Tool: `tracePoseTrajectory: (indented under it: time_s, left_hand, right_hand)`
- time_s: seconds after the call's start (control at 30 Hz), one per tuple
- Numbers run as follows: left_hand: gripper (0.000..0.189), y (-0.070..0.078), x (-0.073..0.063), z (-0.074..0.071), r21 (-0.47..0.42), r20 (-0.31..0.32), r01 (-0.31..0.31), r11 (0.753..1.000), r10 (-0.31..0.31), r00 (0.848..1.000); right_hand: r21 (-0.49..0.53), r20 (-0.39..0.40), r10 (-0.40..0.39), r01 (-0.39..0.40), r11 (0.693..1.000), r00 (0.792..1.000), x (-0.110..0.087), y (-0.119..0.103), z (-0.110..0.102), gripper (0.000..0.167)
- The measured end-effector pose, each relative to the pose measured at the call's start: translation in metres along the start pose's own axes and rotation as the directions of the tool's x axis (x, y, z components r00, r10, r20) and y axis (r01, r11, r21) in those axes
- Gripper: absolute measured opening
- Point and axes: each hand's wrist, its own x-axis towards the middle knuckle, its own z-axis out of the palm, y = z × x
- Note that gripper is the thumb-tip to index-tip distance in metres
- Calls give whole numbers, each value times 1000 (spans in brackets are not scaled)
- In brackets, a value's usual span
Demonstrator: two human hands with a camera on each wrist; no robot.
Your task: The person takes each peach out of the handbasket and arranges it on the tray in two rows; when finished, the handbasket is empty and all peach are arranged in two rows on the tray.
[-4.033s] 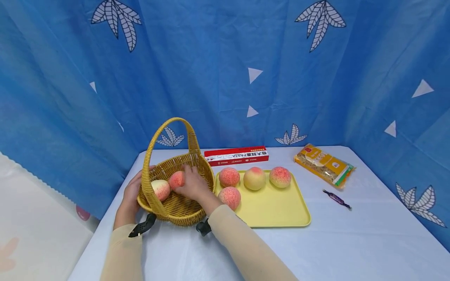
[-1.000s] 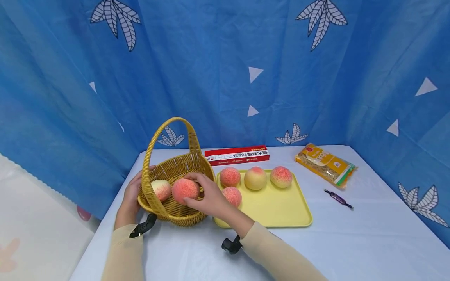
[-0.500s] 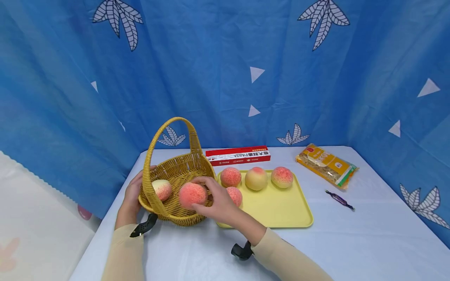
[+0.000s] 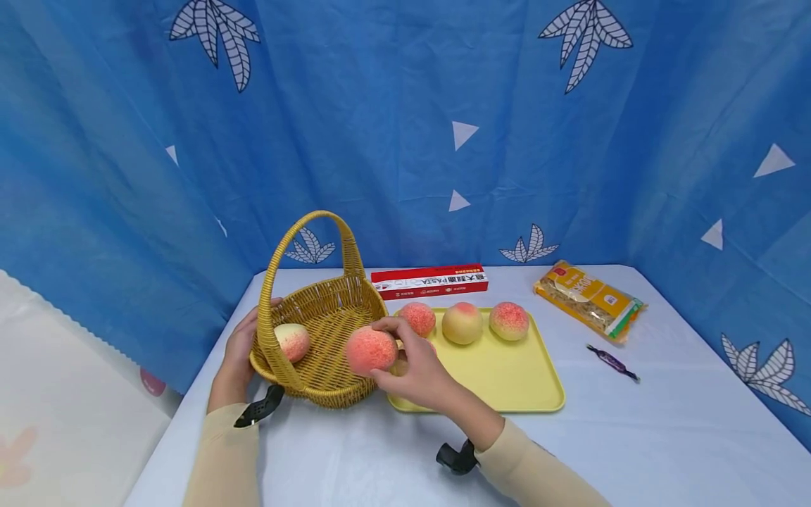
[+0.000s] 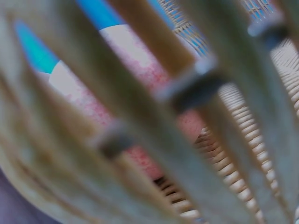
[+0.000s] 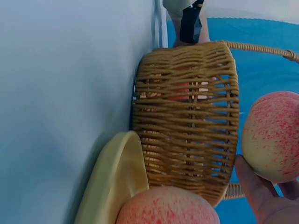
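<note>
In the head view, my right hand [image 4: 418, 366] pinches a pink peach [image 4: 369, 351] between thumb and fingers, over the right rim of the wicker basket [image 4: 329, 394]. The right wrist view shows this peach [image 6: 273, 135] above the rim, apart from it. My left hand [image 4: 239, 348] holds the basket's left side, its fingers partly hidden behind the handle. A pale pink peach [image 4: 293, 342] lies inside the basket. Several peaches sit on the yellow tray [image 4: 500, 380], one mostly hidden behind my right hand. Blurred wickerwork [image 5: 238, 126] fills the left wrist view, a peach showing through.
Behind the tray lies a red pasta box [image 4: 429, 282]. An orange pasta packet [image 4: 589, 299] and a small purple wrapped candy [image 4: 612, 362] are to the right on the white table [image 4: 633, 436]. A blue curtain [image 4: 380, 141] hangs behind the table.
My right hand has lifted a peach from inside the basket and carried it right, to the rim near the tray. My left hand and the basket have stayed in place.
</note>
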Motion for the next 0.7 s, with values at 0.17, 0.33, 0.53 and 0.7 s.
tracePoseTrajectory:
  time_s: [0.17, 0.33, 0.53, 0.7]
  left_hand:
    - [46, 2, 0, 0, 12, 2, 3, 1000, -3, 1000]
    - [46, 0, 0, 1, 2, 1, -5, 1000, 5, 1000]
    - [46, -3, 0, 2, -51, 20, 4, 999, -3, 1000]
    - [49, -1, 0, 1, -77, 7, 6, 997, -5, 1000]
  right_hand:
    - [-35, -9, 4, -4, 999, 1000, -3, 4, -8, 62]
    - [21, 3, 11, -11, 1000, 1000, -6, 12, -18, 61]
    - [78, 6, 26, -27, 997, 1000, -12, 23, -34, 64]
    - [6, -13, -5, 6, 1000, 1000, -12, 21, -48, 62]
